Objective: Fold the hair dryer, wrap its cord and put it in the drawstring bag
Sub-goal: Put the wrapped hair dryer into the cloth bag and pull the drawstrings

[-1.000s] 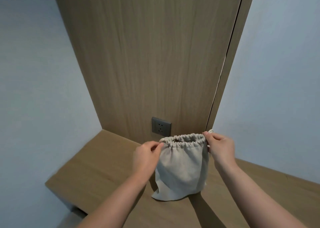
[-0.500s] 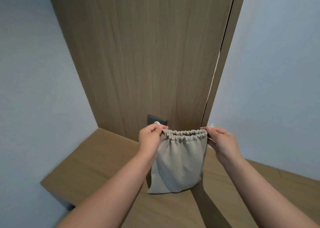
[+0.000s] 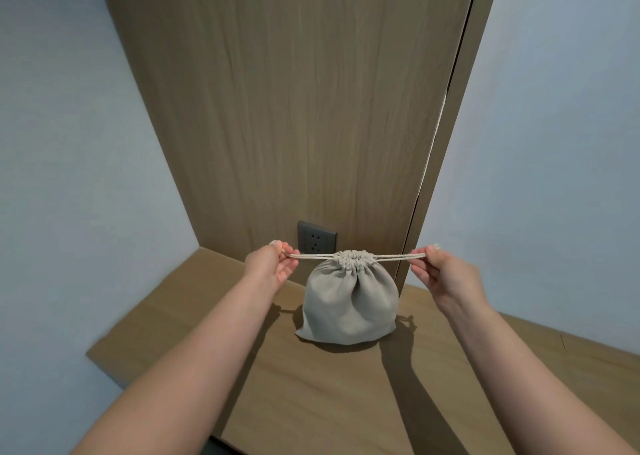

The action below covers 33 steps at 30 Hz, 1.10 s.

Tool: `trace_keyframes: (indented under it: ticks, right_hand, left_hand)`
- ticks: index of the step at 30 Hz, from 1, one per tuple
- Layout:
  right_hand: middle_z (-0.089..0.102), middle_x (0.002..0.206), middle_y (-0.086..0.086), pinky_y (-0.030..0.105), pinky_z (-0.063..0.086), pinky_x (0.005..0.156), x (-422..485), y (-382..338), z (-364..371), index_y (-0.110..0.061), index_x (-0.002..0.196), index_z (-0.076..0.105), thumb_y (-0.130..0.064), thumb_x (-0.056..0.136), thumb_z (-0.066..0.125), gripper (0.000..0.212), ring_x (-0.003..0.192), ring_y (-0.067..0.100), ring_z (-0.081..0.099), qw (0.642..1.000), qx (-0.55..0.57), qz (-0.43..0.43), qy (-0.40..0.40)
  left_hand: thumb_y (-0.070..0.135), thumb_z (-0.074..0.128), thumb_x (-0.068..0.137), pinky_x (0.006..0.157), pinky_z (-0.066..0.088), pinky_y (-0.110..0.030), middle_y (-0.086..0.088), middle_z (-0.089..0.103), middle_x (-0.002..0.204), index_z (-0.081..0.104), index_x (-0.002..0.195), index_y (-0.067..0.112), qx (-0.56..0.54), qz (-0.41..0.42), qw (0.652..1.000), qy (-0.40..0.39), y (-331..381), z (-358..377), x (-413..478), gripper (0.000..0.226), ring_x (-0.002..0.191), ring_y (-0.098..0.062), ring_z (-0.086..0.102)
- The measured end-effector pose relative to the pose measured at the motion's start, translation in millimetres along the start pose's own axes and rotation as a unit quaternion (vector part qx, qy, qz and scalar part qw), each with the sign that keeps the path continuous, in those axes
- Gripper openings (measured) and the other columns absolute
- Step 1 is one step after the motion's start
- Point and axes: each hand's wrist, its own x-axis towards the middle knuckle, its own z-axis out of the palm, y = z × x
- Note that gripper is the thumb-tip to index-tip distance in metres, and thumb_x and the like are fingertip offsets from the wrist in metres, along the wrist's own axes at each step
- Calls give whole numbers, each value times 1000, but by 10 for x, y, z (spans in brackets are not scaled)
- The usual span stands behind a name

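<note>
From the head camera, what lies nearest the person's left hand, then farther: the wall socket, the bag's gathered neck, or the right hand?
1. Wall socket, just right of the left hand, on the panel behind.
2. Bag's gathered neck, in the middle.
3. Right hand, at the far right.

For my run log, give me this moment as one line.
stage: closing bag | left hand: pinching drawstring | right hand: pinching drawstring | drawstring bag: mouth cinched, on wooden shelf | hair dryer: not visible

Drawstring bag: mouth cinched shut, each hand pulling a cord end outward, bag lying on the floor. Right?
Not the floor. In the head view the drawstring bag sits on the wooden shelf below the wall socket. Mouth is cinched; left hand and right hand pull the cords outward.
</note>
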Motion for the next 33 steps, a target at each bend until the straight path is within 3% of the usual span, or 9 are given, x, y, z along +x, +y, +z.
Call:
trace_keyframes:
  ticks: [3, 8, 12, 14, 18, 21, 25, 28, 33]
  right_hand:
    - [71, 57, 5, 16, 57, 53, -11, -147, 42, -1, 76, 61, -5, 93, 53, 20, 53, 9, 70, 999, -28, -7, -42]
    - [70, 54, 7, 15, 56, 50, 20, -274, 115, 3, 77, 61, -3, 90, 57, 15, 49, 10, 68, 998, -40, -14, -52]
    - [70, 55, 7, 17, 57, 53, 23, -260, 183, 2, 77, 63, -4, 90, 59, 15, 49, 9, 67, 995, -76, -24, -66]
    - [69, 60, 12, 24, 59, 56, 80, -271, 111, 2, 73, 66, -13, 91, 60, 24, 51, 14, 67, 966, -239, -92, -42]
    - [46, 45, 7, 29, 32, 45, 236, -264, -174, -8, 48, 44, -39, 92, 55, 56, 48, 32, 46, 635, -710, -296, 77]
    - [70, 82, 5, 32, 49, 69, 235, -95, -203, -10, 89, 69, -42, 88, 59, 33, 81, 27, 65, 697, -651, -290, -80]
    - [47, 142, -2, 35, 39, 107, 219, 209, -116, -23, 145, 32, -42, 74, 75, 85, 129, 18, 46, 674, -670, -175, -258]
    - [63, 109, -3, 33, 49, 81, 293, 466, -52, -21, 124, 49, -40, 76, 74, 57, 98, 20, 60, 679, -676, -172, -231]
    - [64, 74, -3, 27, 40, 55, 317, 694, 211, -19, 75, 60, -19, 87, 61, 12, 71, 20, 58, 690, -652, -244, -198]
  left_hand:
    - [13, 53, 97, 54, 57, -24, -10, 63, 71, 65, 88, 0, 203, 18, 978, -37, 63, -124, 47, 20, 60, -15, 63]
    - [48, 64, 85, 69, 47, -28, 6, 64, 87, 67, 94, 16, 595, 382, 708, 7, 53, 57, -202, 33, 82, -14, 61]
    - [60, 70, 73, 107, 39, -41, -1, 48, 142, 36, 145, 23, 686, 381, 588, -194, -313, 295, -218, 87, 133, -21, 41]
    - [55, 68, 78, 95, 47, -41, -3, 59, 128, 47, 135, 22, 681, 362, 605, -200, -414, 307, -106, 69, 119, -23, 53]
    - [43, 66, 84, 74, 51, -43, -1, 65, 88, 58, 93, 16, 612, 372, 670, -196, -522, 261, 22, 30, 82, -21, 60]
    - [40, 69, 82, 78, 49, -41, -1, 61, 97, 58, 97, 15, 605, 363, 676, -215, -577, 229, 85, 32, 89, -19, 57]
    - [37, 86, 63, 103, 42, -39, 0, 49, 138, 36, 139, 27, 601, 302, 688, -272, -654, 143, 148, 92, 126, -19, 46]
    - [30, 87, 62, 110, 35, -40, -7, 41, 143, 24, 149, 30, 624, 253, 695, -252, -748, 77, 234, 107, 133, -23, 39]
    - [12, 73, 79, 70, 46, -29, -4, 69, 97, 66, 91, 18, 595, 317, 724, -144, -712, -42, 419, 15, 94, -24, 63]
